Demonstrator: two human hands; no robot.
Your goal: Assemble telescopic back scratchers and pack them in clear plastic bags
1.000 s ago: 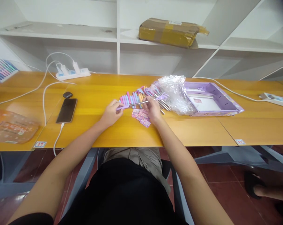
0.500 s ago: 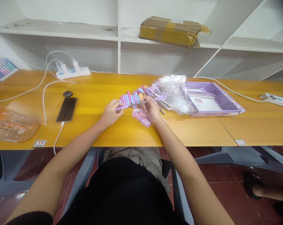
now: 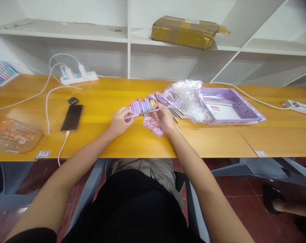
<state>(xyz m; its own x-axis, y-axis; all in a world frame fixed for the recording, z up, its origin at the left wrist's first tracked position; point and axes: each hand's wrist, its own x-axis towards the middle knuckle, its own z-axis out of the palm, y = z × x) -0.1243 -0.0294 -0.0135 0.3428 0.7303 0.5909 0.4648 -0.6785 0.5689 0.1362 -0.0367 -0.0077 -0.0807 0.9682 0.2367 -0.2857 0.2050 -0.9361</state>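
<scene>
Yellow wood counter (image 3: pixel 208 141), white shelving behind. Mid-frame, your L hand (image 3: pixel 119 122) grips the purple handle end of a metal rod w/ purple claw tip (image 3: pixel 176 104); your R hand (image 3: pixel 163 118) pinches its shaft nr. the claw, beside pastel tubes (image 3: pixel 139 106).

A slim metal rod (image 3: pixel 148 111), purple at both ends, tilts above the table.
</scene>
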